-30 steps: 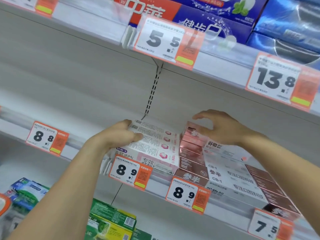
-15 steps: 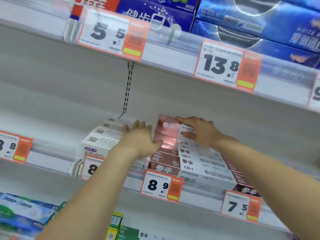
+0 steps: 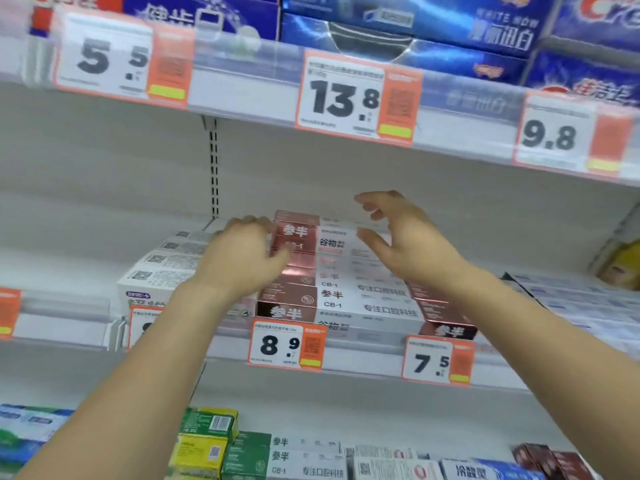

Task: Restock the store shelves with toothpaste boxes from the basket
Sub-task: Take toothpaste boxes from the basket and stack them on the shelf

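Both hands were up at the middle shelf [image 3: 363, 344], working a stack of rose-and-white toothpaste boxes [image 3: 332, 292] that lay flat, several deep, behind the 8.9 price tag [image 3: 285, 342]. The left hand [image 3: 242, 258] lay against the stack's rose-coloured left end with fingers extended, pressing rather than gripping; it held nothing. The right hand [image 3: 401, 237] hovered over the back of the stack with fingers spread and loosely bent, thumb apart, grasping nothing; whether its palm touched the top box could not be told through the blur. A second stack of white toothpaste boxes [image 3: 162, 268] stood just to the left, touching or nearly so. The basket was out of view. Judged from their look, these were thin cardboard cartons: light, fairly stiff along their length, but easy to dent at the end flaps, and the glossy faces probably slid readily one on another. A whole stack would likely shear if pushed at the top only. Best hold seemed to be the long narrow sides, or flat palms on both ends, squaring the pile gently rather than squeezing.
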